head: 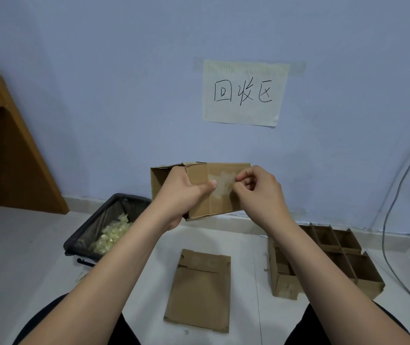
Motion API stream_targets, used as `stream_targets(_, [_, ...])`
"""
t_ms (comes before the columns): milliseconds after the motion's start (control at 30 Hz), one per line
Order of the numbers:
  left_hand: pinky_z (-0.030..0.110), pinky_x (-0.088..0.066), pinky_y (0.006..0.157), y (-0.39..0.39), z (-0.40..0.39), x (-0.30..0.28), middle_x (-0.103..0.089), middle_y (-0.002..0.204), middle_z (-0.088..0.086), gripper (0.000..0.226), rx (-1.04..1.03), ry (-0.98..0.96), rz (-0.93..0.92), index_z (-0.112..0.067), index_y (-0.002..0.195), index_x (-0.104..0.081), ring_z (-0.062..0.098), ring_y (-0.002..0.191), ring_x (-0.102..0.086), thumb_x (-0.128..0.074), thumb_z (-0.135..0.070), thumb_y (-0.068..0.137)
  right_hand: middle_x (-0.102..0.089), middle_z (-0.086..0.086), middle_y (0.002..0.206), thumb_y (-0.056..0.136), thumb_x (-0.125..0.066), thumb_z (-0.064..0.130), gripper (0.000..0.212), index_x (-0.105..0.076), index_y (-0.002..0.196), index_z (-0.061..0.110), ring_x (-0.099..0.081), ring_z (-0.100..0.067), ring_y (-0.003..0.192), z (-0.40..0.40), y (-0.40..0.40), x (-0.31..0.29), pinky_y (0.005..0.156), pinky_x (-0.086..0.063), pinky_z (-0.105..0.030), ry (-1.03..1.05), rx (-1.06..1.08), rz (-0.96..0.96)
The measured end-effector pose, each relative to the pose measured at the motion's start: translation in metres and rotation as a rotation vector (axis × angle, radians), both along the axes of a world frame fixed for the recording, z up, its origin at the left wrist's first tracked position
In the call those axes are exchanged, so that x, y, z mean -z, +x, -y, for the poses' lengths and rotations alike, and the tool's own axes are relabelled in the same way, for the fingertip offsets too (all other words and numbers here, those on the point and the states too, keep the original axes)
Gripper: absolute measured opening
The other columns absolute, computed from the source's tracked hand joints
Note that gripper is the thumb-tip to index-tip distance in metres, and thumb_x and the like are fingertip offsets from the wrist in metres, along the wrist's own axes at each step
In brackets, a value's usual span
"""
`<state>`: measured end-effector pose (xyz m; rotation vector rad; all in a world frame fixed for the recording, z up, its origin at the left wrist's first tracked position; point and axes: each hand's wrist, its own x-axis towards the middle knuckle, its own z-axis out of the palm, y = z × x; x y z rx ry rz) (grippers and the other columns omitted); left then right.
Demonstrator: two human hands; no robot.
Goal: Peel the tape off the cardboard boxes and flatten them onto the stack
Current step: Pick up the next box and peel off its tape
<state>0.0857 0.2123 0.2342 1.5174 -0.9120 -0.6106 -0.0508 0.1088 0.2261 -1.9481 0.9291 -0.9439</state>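
Tape (223, 185) edge hidden by right hand (256, 192).

Lighting, as I see it: dim, even, bluish indoor light, soft shadows under my forearms on the floor (248, 245), no glare, slight overall softness, wide-angle bending of lines toward the edges.

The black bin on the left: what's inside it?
The black bin has a clear liner and holds a heap of crumpled yellowish tape scraps. The near rim and the left forearm hide its nearer part and bottom.
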Motion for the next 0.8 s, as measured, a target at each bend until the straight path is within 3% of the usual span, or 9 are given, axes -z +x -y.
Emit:
stream_targets(67, [0.056,-0.057,0.089,0.002,-0.001,-0.001,-0.072,0.104,0.027,0.051,-0.02,0.0,-0.042,0.011,0.11,-0.065,0.04,0.092,-0.073,-0.08,-0.028,0.079,-0.065,0.005,0.082,0.087,-0.07,0.026,0.009,-0.065,0.089,0.019,-0.058,-0.008,0.074,-0.001,-0.001,0.0,0.061,-0.042,-0.011,-0.001,-0.039,0.005])
stream_targets(133, [0.048,-0.06,0.086,0.004,0.0,0.001,-0.076,0.1,0.02,0.024,-0.034,0.022,-0.041,0.005,0.105,-0.07,0.032,0.091,-0.075,-0.076,-0.014,0.09,-0.066,0.004,0.082,0.086,-0.075,0.031,0.015,-0.068,0.087,0.018,-0.058,-0.005,0.073,-0.002,0.0,0.001,0.059,-0.042,-0.007,-0.015,-0.04,-0.016])
stream_targets(167, [0.048,-0.06,0.085,0.004,0.0,0.002,-0.076,0.1,0.02,0.022,-0.038,0.035,-0.027,0.005,0.104,-0.07,0.033,0.091,-0.075,-0.074,-0.012,0.091,-0.067,0.003,0.081,0.085,-0.076,0.031,0.016,-0.069,0.086,0.017,-0.059,-0.005,0.072,-0.002,0.0,0.001,0.058,-0.042,-0.006,-0.013,-0.028,-0.027])
stream_targets(333, [0.048,-0.06,0.085,0.006,0.001,0.005,-0.073,0.099,0.025,0.036,-0.028,0.041,-0.009,0.011,0.105,-0.065,0.039,0.091,-0.072,-0.077,-0.019,0.087,-0.071,0.001,0.077,0.087,-0.074,0.03,0.017,-0.075,0.077,0.016,-0.063,-0.01,0.075,0.001,0.001,-0.002,0.06,-0.041,-0.02,0.033,-0.01,-0.074])
stream_targets(433, [0.036,-0.053,0.068,0.003,0.002,0.007,-0.065,0.076,0.012,0.027,-0.046,0.055,0.022,0.008,0.088,-0.063,0.025,0.07,-0.063,-0.075,-0.017,0.089,-0.072,-0.002,0.073,0.09,-0.07,0.029,0.025,-0.075,0.072,0.012,-0.065,-0.014,0.077,0.0,0.001,-0.001,0.063,-0.045,-0.025,0.061,-0.015,-0.113])
stream_targets(533, [0.04,-0.051,0.067,0.0,0.004,0.009,-0.063,0.079,0.013,0.056,-0.034,0.048,0.062,0.01,0.095,-0.059,0.027,0.067,-0.058,-0.076,-0.04,0.074,-0.072,-0.009,0.072,0.091,-0.067,0.026,0.029,-0.074,0.072,0.006,-0.066,-0.02,0.075,0.0,0.002,0.001,0.067,-0.048,-0.029,0.123,-0.019,-0.127])
stream_targets(633, [0.036,-0.042,0.062,0.0,0.006,0.011,-0.053,0.075,0.007,0.055,-0.018,0.059,0.085,0.008,0.088,-0.053,0.022,0.064,-0.046,-0.074,-0.04,0.074,-0.063,-0.006,0.065,0.089,-0.064,0.022,0.029,-0.071,0.076,-0.003,-0.056,-0.017,0.065,0.001,0.002,0.002,0.063,-0.044,-0.028,0.181,-0.028,-0.149])
stream_targets(800, [0.037,-0.043,0.066,-0.001,0.006,0.012,-0.054,0.078,0.004,0.063,0.009,0.068,0.067,0.012,0.093,-0.055,0.019,0.069,-0.048,-0.075,-0.043,0.071,-0.047,0.004,0.052,0.08,-0.062,0.016,0.025,-0.063,0.07,-0.007,-0.039,-0.011,0.052,0.003,0.003,-0.001,0.053,-0.034,-0.023,0.164,-0.005,-0.173])
